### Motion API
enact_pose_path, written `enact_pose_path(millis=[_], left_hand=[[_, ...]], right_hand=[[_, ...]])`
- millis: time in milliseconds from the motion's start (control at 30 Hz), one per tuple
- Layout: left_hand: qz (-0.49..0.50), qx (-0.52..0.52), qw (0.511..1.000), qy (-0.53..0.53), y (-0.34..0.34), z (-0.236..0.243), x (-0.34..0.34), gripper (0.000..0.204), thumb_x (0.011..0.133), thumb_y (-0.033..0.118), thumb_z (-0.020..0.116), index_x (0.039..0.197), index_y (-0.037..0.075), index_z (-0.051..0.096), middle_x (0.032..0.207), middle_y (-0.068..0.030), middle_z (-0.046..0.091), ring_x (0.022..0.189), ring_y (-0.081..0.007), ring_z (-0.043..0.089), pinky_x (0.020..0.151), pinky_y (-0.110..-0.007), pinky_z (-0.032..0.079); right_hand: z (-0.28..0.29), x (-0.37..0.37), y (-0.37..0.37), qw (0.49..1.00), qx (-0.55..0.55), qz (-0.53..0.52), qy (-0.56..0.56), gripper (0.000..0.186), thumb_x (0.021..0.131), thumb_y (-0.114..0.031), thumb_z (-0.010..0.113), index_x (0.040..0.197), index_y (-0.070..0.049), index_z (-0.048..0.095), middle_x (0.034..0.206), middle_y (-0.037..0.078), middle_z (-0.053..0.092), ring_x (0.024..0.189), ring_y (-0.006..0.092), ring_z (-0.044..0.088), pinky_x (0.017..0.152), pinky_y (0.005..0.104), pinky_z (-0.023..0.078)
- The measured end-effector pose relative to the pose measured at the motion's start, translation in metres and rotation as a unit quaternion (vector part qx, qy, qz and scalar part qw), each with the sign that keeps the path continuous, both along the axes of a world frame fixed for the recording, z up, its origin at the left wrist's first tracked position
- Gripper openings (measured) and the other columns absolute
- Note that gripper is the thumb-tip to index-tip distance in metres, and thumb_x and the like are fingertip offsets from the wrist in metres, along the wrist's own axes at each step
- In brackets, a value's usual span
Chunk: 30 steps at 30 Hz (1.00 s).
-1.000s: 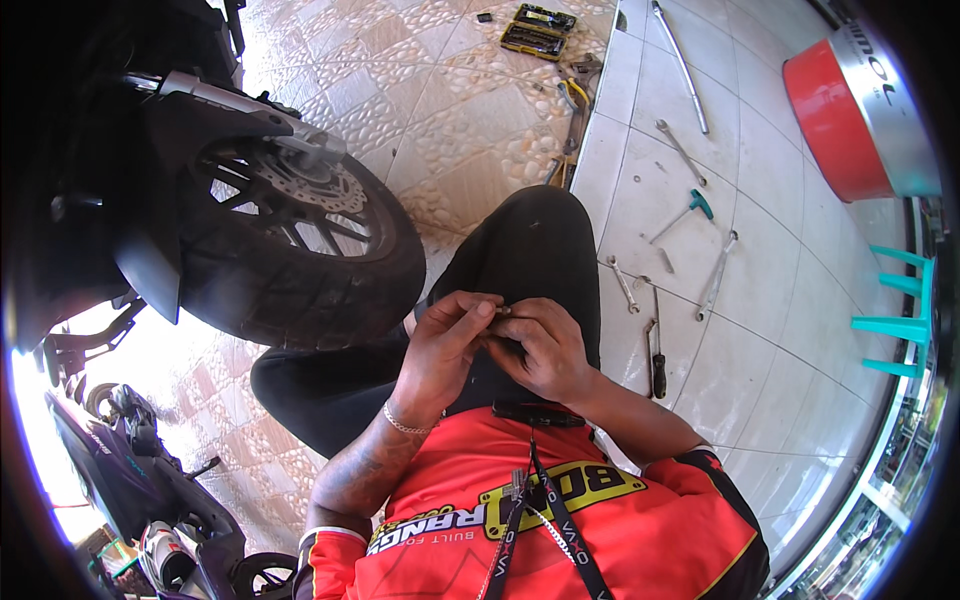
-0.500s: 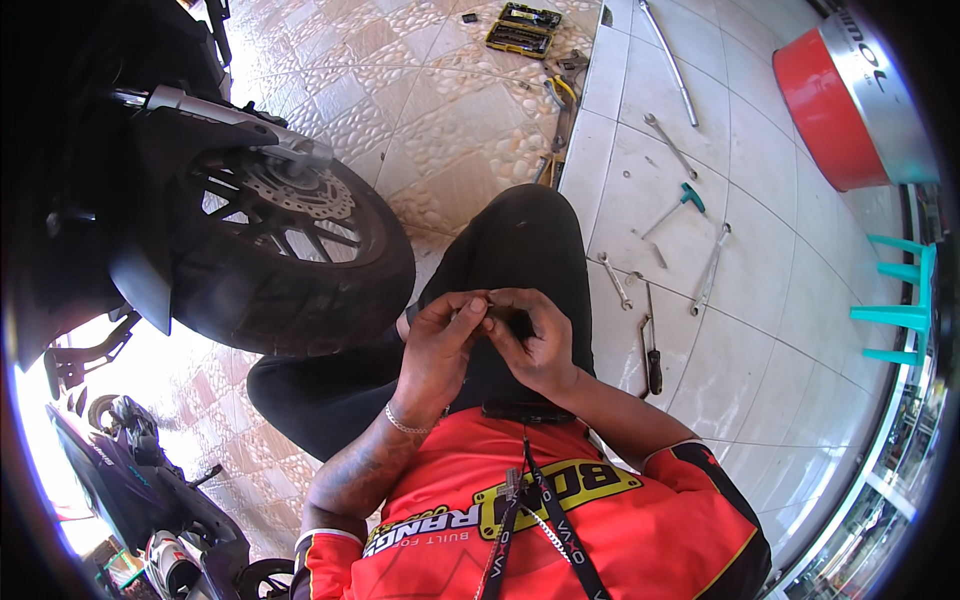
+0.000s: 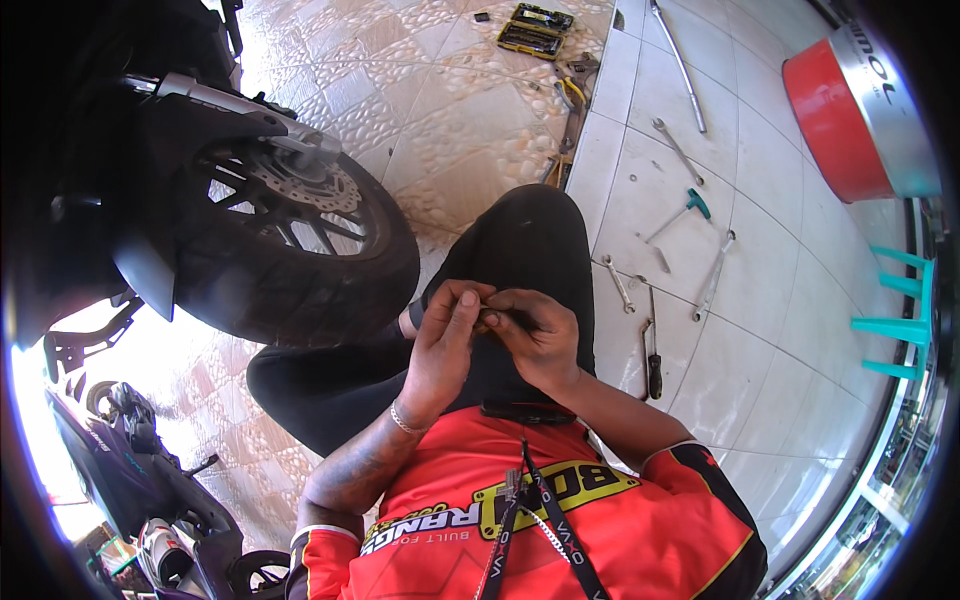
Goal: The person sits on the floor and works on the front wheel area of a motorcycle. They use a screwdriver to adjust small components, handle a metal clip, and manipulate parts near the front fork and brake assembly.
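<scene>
My left hand (image 3: pixel 445 340) and my right hand (image 3: pixel 530 340) meet over my lap in black trousers (image 3: pixel 515 230), fingertips pinched together around a small object that is mostly hidden and too small to name. A motorbike's front wheel (image 3: pixel 290 290), with black tyre, spoked rim and disc, stands just left of my hands. On the white tiles to my right lie several wrenches (image 3: pixel 680 150), a green T-handle tool (image 3: pixel 697 208) and a black-handled screwdriver (image 3: pixel 654 370).
An open yellow-black tool case (image 3: pixel 530 38) and pliers (image 3: pixel 570 100) lie ahead. A long metal bar (image 3: pixel 680 70) lies beyond the wrenches. A red-and-silver drum (image 3: pixel 835 125) and a turquoise stool (image 3: pixel 895 320) stand at the right. A second motorbike (image 3: pixel 150 480) is at the lower left.
My fingers have shifted slightly around the small object, with my right thumb and fingers changing position against my left. The wheel and the tools on the floor remain in place.
</scene>
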<state>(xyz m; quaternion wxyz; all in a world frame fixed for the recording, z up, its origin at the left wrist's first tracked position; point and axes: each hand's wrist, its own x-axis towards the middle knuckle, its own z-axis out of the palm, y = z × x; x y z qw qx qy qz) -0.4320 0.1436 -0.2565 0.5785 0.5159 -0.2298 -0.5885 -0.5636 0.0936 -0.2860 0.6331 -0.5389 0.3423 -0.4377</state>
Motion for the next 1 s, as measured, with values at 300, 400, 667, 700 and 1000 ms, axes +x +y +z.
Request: enact_pose_path(millis=[300,400,667,700,1000], left_hand=[[-0.033,0.003,0.994,-0.099,0.002,0.009,-0.003,0.026,0.11,0.023,0.038,0.117,0.004,0.054,0.102,0.0005,0.055,0.088,-0.0033,0.046,0.079,-0.019,0.04],[-0.055,0.004,0.992,-0.117,0.003,0.014,-0.005,0.024,0.11,0.021,0.038,0.118,0.003,0.053,0.103,0.0007,0.054,0.09,-0.0039,0.046,0.082,-0.02,0.04],[-0.065,-0.012,0.989,-0.133,0.003,0.018,-0.007,0.023,0.109,0.019,0.038,0.12,0.004,0.052,0.1,0.0016,0.051,0.085,-0.0028,0.042,0.077,-0.019,0.037],[-0.062,-0.027,0.986,-0.153,0.003,0.017,-0.008,0.022,0.109,0.019,0.038,0.119,0.005,0.052,0.094,0.0039,0.049,0.075,-0.0014,0.037,0.067,-0.018,0.033],[-0.082,-0.012,0.991,-0.1,0.005,0.013,-0.01,0.022,0.107,0.013,0.039,0.126,0.003,0.046,0.11,-0.0006,0.05,0.092,-0.0055,0.046,0.085,-0.02,0.041]], right_hand=[[0.03,-0.028,-0.038,0.946,-0.273,0.094,0.15,0.019,0.079,-0.004,0.077,0.096,-0.005,0.07,0.091,0.007,0.073,0.081,0.0238,0.072,0.072,0.0321,0.058],[0.04,-0.034,-0.045,0.914,-0.355,0.116,0.159,0.021,0.077,-0.003,0.078,0.096,-0.006,0.069,0.09,0.007,0.073,0.081,0.0235,0.072,0.07,0.0328,0.058],[0.048,-0.037,-0.047,0.888,-0.413,0.111,0.168,0.032,0.073,-0.004,0.081,0.102,-0.007,0.067,0.093,0.006,0.072,0.079,0.0238,0.071,0.067,0.0341,0.057],[0.047,-0.038,-0.047,0.885,-0.413,0.124,0.176,0.031,0.076,-0.006,0.079,0.104,-0.008,0.066,0.093,0.005,0.071,0.08,0.0238,0.07,0.068,0.0346,0.057],[0.039,-0.058,-0.052,0.9,-0.355,0.188,0.171,0.031,0.083,-0.013,0.075,0.112,-0.006,0.064,0.096,0.007,0.071,0.083,0.0267,0.069,0.073,0.0368,0.057]])
